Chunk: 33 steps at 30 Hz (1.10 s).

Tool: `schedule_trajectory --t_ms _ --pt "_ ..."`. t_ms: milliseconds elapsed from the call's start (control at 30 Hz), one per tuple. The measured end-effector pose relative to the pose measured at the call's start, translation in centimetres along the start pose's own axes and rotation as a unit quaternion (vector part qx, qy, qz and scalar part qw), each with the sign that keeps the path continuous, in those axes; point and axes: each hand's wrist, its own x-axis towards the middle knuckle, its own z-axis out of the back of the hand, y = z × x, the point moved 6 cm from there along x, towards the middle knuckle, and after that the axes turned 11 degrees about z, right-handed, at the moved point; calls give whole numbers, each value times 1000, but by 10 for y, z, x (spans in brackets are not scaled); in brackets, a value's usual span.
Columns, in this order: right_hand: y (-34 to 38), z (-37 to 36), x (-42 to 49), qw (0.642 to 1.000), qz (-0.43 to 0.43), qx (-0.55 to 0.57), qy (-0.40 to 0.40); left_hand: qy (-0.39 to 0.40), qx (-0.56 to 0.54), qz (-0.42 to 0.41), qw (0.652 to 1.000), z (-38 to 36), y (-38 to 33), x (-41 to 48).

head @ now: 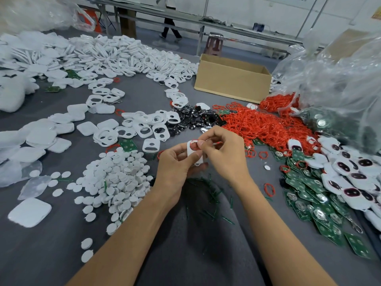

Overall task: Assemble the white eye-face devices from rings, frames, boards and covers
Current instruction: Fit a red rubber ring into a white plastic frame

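Head: left fingers (179,152) grip white frame (190,150); right fingers (213,135) pinch red ring (194,141) at edge.

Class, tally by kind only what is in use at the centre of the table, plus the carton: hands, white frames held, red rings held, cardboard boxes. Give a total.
hands: 2, the left hand and the right hand
white frame, held: 1
red ring, held: 1
cardboard box: 1
Total: 5

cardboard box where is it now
In the head view the cardboard box sits far across the table, right of centre, between the white frames heap and the clear plastic bags, just behind the red rings.
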Motion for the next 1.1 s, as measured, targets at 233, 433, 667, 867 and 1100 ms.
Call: schedule_trajectory --t_ms 233,433,667,867,1100 --pt "-6 -2 -3 999 23 -21 -8 2 5 1 1000 0 0 0" --pt "-4 -4 -2 996 71 -43 -6 -32 -6 9 999 1 -1 -1" --pt "-1 -6 -5 991 126 -41 -11 -39 -19 4 999 2 -4 -4" --pt "0 -5 -6 985 153 -73 8 -25 -9 -4 1000 0 -6 -5" --pt "-5 -7 -6 993 101 -55 -19 -29 -4 -18 999 0 -8 -6"
